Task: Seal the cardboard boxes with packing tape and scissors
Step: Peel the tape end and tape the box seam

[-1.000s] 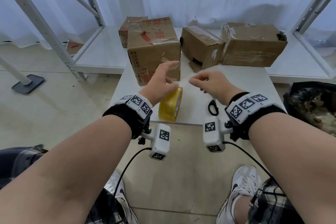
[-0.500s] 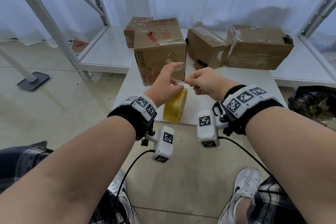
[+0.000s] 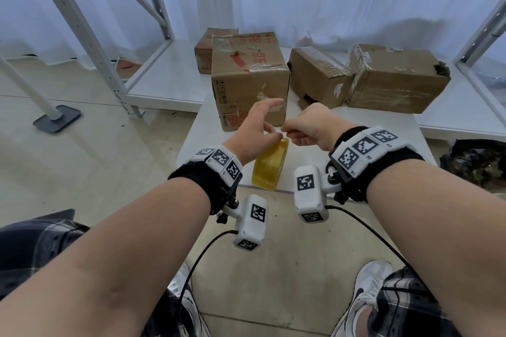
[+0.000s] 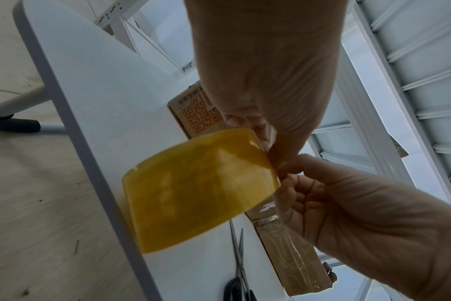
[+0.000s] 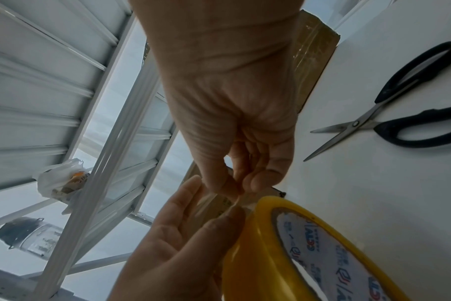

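Observation:
A yellow packing tape roll (image 3: pixel 269 165) stands on edge near the front of the white table (image 3: pixel 204 131). My left hand (image 3: pixel 256 133) grips its top, index finger stretched out. My right hand (image 3: pixel 302 131) pinches the clear tape end right at the roll. In the left wrist view the roll (image 4: pixel 193 187) fills the middle, with the right hand (image 4: pixel 348 203) at its edge. Scissors (image 5: pixel 399 108) lie shut on the table to the right, hidden in the head view. A tall cardboard box (image 3: pixel 249 79) stands just behind the hands.
Three more taped boxes sit behind: a small one (image 3: pixel 213 49), a tilted one (image 3: pixel 317 74) and a wide one (image 3: pixel 394 76). White metal racking (image 3: pixel 82 22) flanks both sides. A dark bag (image 3: pixel 476 164) lies on the floor at the right.
My right hand has moved left, closing the gap to the roll and my left hand. The roll stays in the left hand's grip.

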A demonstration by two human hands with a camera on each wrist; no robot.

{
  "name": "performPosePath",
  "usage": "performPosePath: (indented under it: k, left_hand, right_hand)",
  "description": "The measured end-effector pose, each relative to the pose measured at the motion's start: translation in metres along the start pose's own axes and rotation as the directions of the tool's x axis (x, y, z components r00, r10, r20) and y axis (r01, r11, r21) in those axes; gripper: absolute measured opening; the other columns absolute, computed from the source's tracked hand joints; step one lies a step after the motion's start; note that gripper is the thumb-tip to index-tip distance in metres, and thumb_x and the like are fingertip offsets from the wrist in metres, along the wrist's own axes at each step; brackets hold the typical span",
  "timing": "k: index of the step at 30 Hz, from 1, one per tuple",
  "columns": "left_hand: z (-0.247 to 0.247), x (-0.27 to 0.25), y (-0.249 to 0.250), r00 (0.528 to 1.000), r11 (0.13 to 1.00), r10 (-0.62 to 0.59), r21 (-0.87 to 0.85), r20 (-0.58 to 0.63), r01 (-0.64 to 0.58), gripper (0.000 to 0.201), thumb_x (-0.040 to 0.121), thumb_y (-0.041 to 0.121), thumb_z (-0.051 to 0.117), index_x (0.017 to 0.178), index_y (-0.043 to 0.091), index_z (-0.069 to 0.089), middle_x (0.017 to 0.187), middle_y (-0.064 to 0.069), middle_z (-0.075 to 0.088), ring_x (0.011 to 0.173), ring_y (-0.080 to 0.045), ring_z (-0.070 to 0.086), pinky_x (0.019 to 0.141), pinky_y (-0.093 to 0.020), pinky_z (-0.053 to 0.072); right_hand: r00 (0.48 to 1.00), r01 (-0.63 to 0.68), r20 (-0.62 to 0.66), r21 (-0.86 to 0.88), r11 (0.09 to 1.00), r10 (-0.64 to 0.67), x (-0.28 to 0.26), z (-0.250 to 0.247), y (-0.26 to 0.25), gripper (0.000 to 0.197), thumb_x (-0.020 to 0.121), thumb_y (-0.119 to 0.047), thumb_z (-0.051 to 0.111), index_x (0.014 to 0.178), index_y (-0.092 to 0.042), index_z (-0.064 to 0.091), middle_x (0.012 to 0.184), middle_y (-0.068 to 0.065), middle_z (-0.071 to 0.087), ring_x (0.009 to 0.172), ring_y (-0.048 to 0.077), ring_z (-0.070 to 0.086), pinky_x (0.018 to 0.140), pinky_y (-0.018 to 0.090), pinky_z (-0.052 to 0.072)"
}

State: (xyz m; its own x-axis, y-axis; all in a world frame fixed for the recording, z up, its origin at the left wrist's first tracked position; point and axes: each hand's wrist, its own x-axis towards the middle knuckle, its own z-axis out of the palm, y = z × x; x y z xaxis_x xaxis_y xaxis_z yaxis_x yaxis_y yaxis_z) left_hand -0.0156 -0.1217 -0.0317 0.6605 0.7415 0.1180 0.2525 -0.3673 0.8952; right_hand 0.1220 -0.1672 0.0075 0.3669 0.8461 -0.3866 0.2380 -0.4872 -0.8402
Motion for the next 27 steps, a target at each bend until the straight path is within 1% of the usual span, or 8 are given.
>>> performPosePath:
  k: [6,10,12,15,18,20,23,27]
  left_hand:
    - [0.000,0.000,0.000,1.000,1.000,0.002,0.028,-0.012,-0.002,0.066,0.086,0.000,0.064,0.143,0.017,0.036,0.142,-0.001,0.033,0.080,-0.009,0.057,0.076,-0.009,0.049]
    - [-0.001,0.000,0.002,1.000,0.996,0.027,0.088,-0.009,-0.026,0.068,0.086,0.001,0.065,0.144,0.017,0.034,0.143,-0.002,0.031,0.081,-0.009,0.060,0.080,-0.008,0.048]
    - [-0.003,0.000,0.002,0.999,0.990,0.037,0.134,-0.005,-0.036,0.069,0.086,0.003,0.066,0.145,0.021,0.034,0.141,0.002,0.031,0.082,-0.006,0.061,0.088,-0.017,0.050]
    - [0.000,0.001,0.003,0.999,0.980,0.032,0.195,0.012,-0.034,0.076,0.084,0.012,0.070,0.146,0.031,0.029,0.135,0.014,0.028,0.088,-0.005,0.062,0.099,-0.045,0.047]
    - [0.003,0.002,0.005,0.999,0.968,0.042,0.248,0.016,-0.045,0.084,0.081,0.017,0.072,0.148,0.035,0.024,0.145,0.011,0.024,0.117,-0.015,0.051,0.105,-0.052,0.038]
    - [-0.001,0.003,0.008,0.998,0.963,0.057,0.264,0.004,-0.056,0.088,0.080,0.018,0.073,0.149,0.033,0.021,0.150,0.009,0.021,0.131,-0.013,0.036,0.110,-0.047,0.034]
    - [-0.011,0.002,0.012,0.998,0.974,0.054,0.218,0.022,-0.057,0.090,0.081,0.014,0.073,0.151,0.029,0.018,0.151,0.005,0.018,0.125,-0.010,0.039,0.106,-0.026,0.039]
    - [-0.017,0.001,0.010,0.996,0.979,-0.066,0.196,0.064,0.052,0.097,0.082,0.013,0.073,0.151,0.037,0.010,0.152,0.006,0.015,0.095,-0.022,0.061,0.090,-0.031,0.053]
  right_hand:
    - [0.998,0.061,0.034,-0.004,0.998,-0.061,-0.005,0.001,-0.003,0.015,0.082,0.009,0.065,0.073,-0.001,0.060,0.065,0.012,0.055,0.057,0.017,0.055,0.052,0.022,0.052]
    - [0.997,0.068,0.029,-0.040,0.997,-0.067,-0.007,0.001,-0.002,0.005,0.083,0.011,0.060,0.084,0.008,0.065,0.064,0.011,0.053,0.057,0.017,0.053,0.056,0.023,0.052]
    - [0.998,0.063,0.000,-0.041,0.997,-0.063,-0.007,0.002,-0.001,0.010,0.084,0.011,0.058,0.091,0.015,0.064,0.065,0.011,0.051,0.057,0.017,0.052,0.057,0.025,0.052]
    - [0.999,0.045,-0.028,-0.001,0.999,-0.045,-0.009,0.001,-0.001,0.013,0.087,0.010,0.058,0.077,0.004,0.061,0.067,0.012,0.051,0.057,0.017,0.051,0.052,0.022,0.053]
    - [0.996,0.022,-0.086,0.059,0.998,-0.017,-0.004,0.002,-0.001,0.020,0.090,0.006,0.058,0.072,-0.001,0.056,0.066,0.011,0.050,0.057,0.017,0.050,0.059,0.026,0.054]
    - [0.991,0.000,-0.131,0.066,0.998,0.009,0.002,0.001,-0.001,0.022,0.091,0.004,0.058,0.070,-0.002,0.055,0.064,0.010,0.051,0.056,0.016,0.050,0.062,0.027,0.053]
    - [0.986,-0.019,-0.165,0.053,0.998,0.028,0.011,-0.004,0.005,0.025,0.093,0.000,0.057,0.069,-0.005,0.055,0.062,0.008,0.053,0.055,0.015,0.051,0.065,0.028,0.054]
    - [0.983,0.030,-0.176,-0.086,0.996,-0.045,0.014,-0.011,0.013,0.023,0.090,-0.007,0.061,0.069,-0.014,0.055,0.073,0.004,0.057,0.074,0.020,0.059,0.079,0.034,0.054]
